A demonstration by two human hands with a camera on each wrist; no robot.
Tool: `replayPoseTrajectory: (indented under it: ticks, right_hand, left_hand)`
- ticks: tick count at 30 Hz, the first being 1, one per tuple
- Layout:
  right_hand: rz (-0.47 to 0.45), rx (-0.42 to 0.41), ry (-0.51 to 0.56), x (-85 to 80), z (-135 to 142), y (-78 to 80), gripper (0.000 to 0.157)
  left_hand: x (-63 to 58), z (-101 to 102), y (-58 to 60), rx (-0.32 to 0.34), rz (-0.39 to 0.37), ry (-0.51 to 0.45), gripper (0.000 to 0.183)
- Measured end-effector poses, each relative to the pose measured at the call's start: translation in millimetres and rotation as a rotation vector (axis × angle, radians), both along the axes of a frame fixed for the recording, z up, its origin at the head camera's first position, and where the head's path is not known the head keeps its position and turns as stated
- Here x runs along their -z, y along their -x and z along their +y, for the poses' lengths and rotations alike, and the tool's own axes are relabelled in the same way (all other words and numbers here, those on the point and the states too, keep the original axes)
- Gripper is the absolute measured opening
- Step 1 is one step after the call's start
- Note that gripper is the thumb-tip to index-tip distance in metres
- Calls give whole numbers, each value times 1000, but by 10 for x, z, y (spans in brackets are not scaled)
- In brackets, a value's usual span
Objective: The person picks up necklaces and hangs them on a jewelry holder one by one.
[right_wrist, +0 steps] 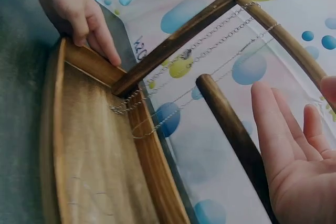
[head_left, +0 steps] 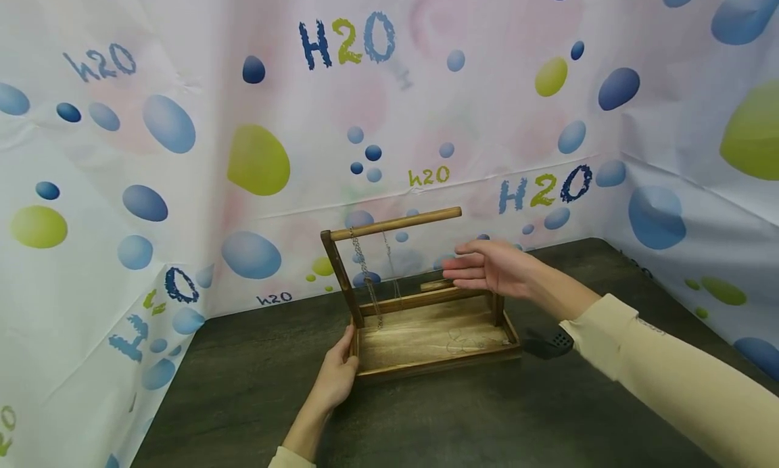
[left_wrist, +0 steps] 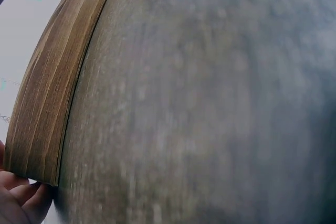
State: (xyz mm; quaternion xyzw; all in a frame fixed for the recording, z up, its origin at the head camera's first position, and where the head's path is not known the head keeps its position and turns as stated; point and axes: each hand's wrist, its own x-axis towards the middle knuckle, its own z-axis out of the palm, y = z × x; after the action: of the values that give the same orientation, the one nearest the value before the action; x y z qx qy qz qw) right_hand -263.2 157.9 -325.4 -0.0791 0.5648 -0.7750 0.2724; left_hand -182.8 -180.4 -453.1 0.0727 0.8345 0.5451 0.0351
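A wooden jewelry stand point(head_left: 426, 360) has a shallow tray base, a tall post point(head_left: 339, 268) at the left and a top bar point(head_left: 395, 224). Two silvery necklaces point(head_left: 367, 272) hang from that bar, the left one thicker, and their lower ends reach down to the tray. A fine chain point(head_left: 465, 343) lies loose at the tray's right end. My left hand point(head_left: 337, 370) grips the tray's left end wall, with fingers round its corner in the left wrist view. Fingers straight, my right hand point(head_left: 493, 268) hovers beside a lower wooden bar point(right_wrist: 236, 135) and holds nothing.
The stand rests on a dark wood-grain table point(head_left: 262, 387). Behind and on both sides hangs a white printed sheet point(head_left: 389, 116) with coloured bubbles. A small dark object point(head_left: 560, 341) shows beneath my right sleeve point(head_left: 657, 360).
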Motion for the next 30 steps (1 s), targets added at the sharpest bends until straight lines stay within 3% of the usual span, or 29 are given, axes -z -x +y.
replayPoseTrajectory:
  ticks: [4, 11, 20, 25, 30]
  right_hand:
    - [-28, -42, 38, 87, 63, -134, 28]
    - [-52, -133, 34, 363, 142, -392, 20]
    - [-92, -120, -89, 699, 133, -442, 50]
    - [-92, -76, -167, 853, 98, -402, 53]
    - [-39, -66, -270, 887, 1, -399, 54]
  left_hand:
    - [-7, -7, 0, -1, -3, 6, 66]
    - [-18, -11, -13, 6, -8, 7, 66]
    - [-35, -25, -16, -7, 0, 16, 66]
    - [-33, -20, -19, -1, -1, 15, 67]
    - [-21, -35, -53, 1, -5, 12, 67]
